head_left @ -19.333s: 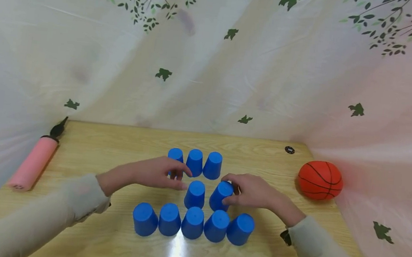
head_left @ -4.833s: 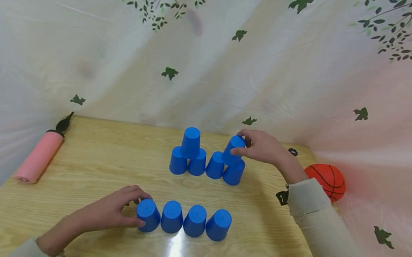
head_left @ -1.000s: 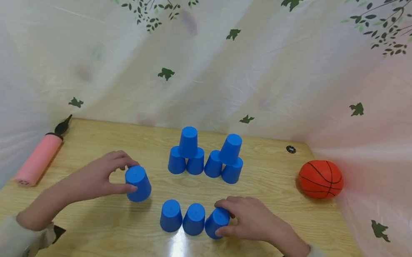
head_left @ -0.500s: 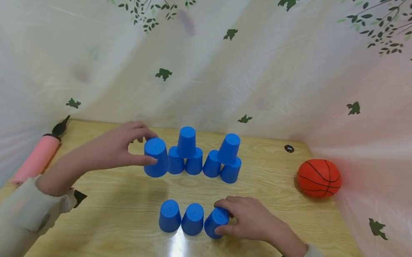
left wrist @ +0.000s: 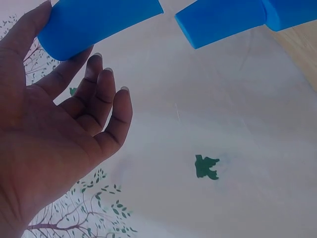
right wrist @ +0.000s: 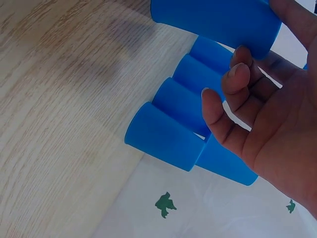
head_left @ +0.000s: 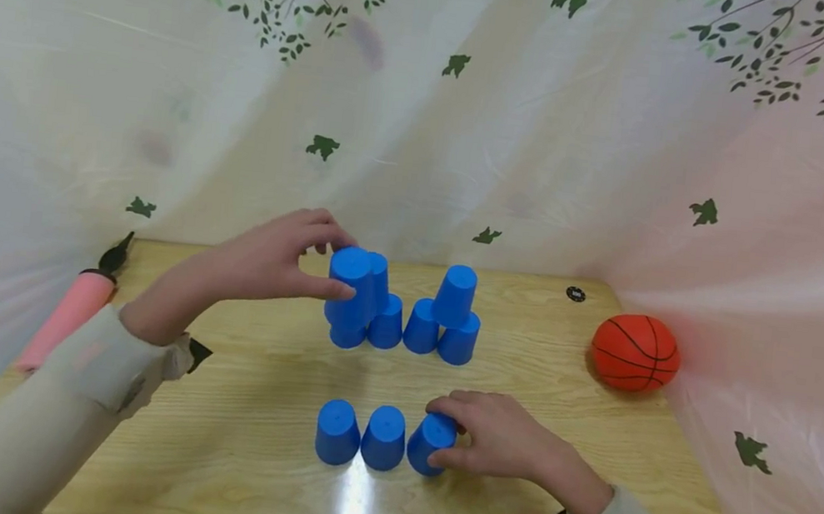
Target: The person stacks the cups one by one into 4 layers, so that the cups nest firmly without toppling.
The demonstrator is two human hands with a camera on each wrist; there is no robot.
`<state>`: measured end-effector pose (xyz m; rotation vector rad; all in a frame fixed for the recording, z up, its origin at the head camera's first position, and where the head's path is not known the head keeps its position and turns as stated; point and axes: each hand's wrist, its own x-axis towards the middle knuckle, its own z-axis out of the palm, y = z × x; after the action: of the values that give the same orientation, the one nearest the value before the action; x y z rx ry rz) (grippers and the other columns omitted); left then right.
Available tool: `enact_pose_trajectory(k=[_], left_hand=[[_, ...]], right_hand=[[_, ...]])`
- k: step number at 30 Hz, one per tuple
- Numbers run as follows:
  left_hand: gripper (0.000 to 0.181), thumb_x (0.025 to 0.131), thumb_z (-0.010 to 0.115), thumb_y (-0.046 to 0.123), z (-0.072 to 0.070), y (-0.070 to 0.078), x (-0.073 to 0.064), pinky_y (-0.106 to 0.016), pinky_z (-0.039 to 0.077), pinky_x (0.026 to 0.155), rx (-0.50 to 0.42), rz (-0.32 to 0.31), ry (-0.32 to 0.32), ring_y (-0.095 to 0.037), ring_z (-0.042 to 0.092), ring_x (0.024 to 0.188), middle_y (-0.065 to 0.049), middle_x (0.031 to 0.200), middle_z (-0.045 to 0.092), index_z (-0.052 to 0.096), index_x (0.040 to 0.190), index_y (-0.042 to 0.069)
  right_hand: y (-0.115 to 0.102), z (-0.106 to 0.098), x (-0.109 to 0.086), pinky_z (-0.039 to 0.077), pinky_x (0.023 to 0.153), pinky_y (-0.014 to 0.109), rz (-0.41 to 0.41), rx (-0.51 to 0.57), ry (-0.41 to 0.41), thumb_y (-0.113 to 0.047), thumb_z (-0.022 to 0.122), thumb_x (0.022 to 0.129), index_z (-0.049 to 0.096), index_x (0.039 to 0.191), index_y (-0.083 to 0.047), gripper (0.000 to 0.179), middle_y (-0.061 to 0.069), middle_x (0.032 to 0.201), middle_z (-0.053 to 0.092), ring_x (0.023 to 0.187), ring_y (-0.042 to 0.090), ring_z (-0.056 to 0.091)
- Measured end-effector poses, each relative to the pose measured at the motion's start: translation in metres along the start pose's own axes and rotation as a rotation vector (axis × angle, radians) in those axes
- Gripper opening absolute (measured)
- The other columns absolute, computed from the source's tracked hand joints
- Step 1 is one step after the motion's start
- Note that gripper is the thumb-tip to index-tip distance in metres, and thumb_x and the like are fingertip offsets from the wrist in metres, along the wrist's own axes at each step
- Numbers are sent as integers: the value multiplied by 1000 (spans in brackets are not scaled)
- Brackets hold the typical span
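Note:
My left hand [head_left: 272,255] pinches an upside-down blue cup [head_left: 351,276] between thumb and fingers, raised in front of the left back stack. That cup partly hides the stack's top cup [head_left: 381,275] and lower left cup; the left wrist view shows the held cup [left wrist: 94,25] close up. Beside it stands another stack, one cup [head_left: 456,293] resting across two others [head_left: 422,327]. Nearer me, my right hand [head_left: 502,438] grips the right-hand cup [head_left: 430,443] of a front row of three, beside the middle cup [head_left: 384,438] and the left one [head_left: 337,433].
A pink hand pump [head_left: 66,321] with a black nozzle lies at the table's left edge. At the right sit an orange-red basketball [head_left: 635,353] and a small black disc [head_left: 576,294]. A leaf-printed pale curtain [head_left: 388,196] hangs behind the wooden table [head_left: 212,437].
Earlier rows of cups became two back stacks. Within the last second my left hand has carried its cup up, away from me and rightward to the left stack. The right hand keeps its place.

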<state>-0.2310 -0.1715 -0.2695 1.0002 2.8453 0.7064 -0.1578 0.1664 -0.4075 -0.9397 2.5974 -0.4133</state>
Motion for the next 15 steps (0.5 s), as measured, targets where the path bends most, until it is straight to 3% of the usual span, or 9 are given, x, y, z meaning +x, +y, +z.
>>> enact_pose_trajectory(k=[15], left_hand=[[57,87,74,47,-1,12,52,-44,53,90,-19,9,-50,-24,53,117,-6,127,60,62,133,16]], right_hand=[[-3,-2,0,54,84,31,5,-5,6,-55,69,88,61,133,-21,57,-9,115,68,98,6,62]])
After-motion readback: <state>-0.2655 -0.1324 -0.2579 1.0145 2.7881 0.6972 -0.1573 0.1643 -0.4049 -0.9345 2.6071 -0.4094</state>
